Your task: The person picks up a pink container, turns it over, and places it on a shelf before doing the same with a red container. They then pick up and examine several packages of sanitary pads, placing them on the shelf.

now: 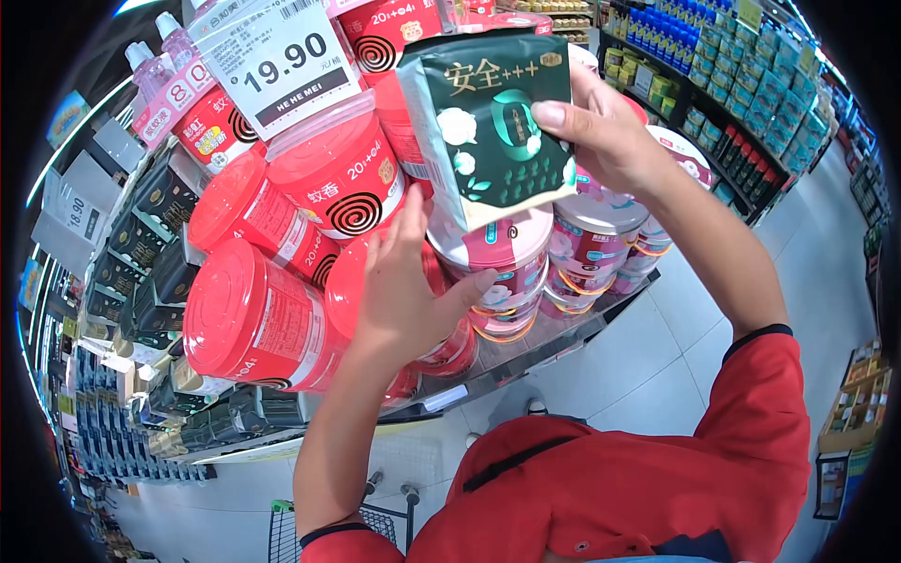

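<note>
A dark green packet (pixel 502 131) printed with white cotton bolls and gold characters is tilted up above the stacked goods. My right hand (pixel 605 127) grips its right edge, thumb across the front and the other fingers hidden behind. Lower and to the left, my left hand (pixel 408 281) has its fingers stretched out and its thumb apart. Its fingertips overlap a red mosquito-coil tub (pixel 338 183), and another red tub (pixel 352 272) lies partly hidden behind the hand. Just right of the left thumb stand pink and white cans (pixel 507 253), below the packet.
A price card (pixel 277 61) reading 19.90 stands over the red tubs. More red tubs (pixel 249 314) fill the display's left side, beside dark boxes (pixel 141 253). Stocked shelves (pixel 741 84) stand back right. A shopping cart (pixel 375 521) is at the bottom, on the tiled floor (pixel 619 366).
</note>
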{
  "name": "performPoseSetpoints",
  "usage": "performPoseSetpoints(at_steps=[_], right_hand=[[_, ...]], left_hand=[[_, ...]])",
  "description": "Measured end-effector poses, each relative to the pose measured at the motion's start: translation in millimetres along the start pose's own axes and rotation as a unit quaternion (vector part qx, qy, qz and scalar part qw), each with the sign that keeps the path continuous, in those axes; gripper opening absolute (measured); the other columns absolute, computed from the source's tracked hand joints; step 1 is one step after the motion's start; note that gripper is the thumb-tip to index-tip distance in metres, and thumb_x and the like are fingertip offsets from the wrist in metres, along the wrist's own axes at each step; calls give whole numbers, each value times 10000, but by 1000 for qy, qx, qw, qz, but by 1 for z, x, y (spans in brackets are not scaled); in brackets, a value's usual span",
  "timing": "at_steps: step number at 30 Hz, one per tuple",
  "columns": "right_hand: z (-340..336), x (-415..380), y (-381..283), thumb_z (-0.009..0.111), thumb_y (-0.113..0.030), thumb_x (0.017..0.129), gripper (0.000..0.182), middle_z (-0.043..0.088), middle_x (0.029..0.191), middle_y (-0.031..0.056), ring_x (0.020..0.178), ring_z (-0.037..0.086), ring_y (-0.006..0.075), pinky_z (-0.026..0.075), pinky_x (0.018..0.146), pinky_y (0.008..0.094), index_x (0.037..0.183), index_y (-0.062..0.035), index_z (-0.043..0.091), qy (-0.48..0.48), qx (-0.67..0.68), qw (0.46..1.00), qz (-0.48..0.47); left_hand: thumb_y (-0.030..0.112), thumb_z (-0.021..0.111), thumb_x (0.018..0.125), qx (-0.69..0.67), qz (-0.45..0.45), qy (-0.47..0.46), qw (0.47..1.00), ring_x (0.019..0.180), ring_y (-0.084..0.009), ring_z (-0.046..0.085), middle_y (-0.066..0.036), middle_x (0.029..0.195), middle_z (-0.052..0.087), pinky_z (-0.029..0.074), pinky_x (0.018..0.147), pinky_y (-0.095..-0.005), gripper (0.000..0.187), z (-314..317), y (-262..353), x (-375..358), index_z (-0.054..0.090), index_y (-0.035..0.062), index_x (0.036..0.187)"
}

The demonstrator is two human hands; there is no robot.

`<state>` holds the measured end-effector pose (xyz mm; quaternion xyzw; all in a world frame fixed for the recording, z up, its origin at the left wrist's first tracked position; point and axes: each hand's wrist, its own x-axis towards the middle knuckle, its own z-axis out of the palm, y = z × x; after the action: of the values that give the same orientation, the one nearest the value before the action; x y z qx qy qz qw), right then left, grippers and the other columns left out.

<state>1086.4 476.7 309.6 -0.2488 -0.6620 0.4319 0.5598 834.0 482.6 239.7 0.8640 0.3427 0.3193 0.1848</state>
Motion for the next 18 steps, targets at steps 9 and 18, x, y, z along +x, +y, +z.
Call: performPoseSetpoints(at_steps=[9, 18], right_hand=[[33, -9, 5, 695, -194, 876, 629, 559, 1268, 91, 1138, 566, 153, 459, 975, 312, 1383, -21, 367, 7, 100, 995, 18], [117, 4, 63, 753, -176, 791, 941, 408, 1394, 256, 1300, 437, 326, 377, 1063, 377, 1475, 37, 144, 4, -123, 991, -43]], left_hand=[[262, 778, 785, -357, 20, 121, 926, 1293, -281, 436, -251, 1408, 386, 341, 1088, -378, 1068, -14, 35, 19, 40, -52, 1490], [148, 812, 709, 36, -69, -22, 997, 1157, -182, 537, -133, 1262, 567, 404, 1015, -322, 889, -139, 20, -12, 338, 37, 1453]])
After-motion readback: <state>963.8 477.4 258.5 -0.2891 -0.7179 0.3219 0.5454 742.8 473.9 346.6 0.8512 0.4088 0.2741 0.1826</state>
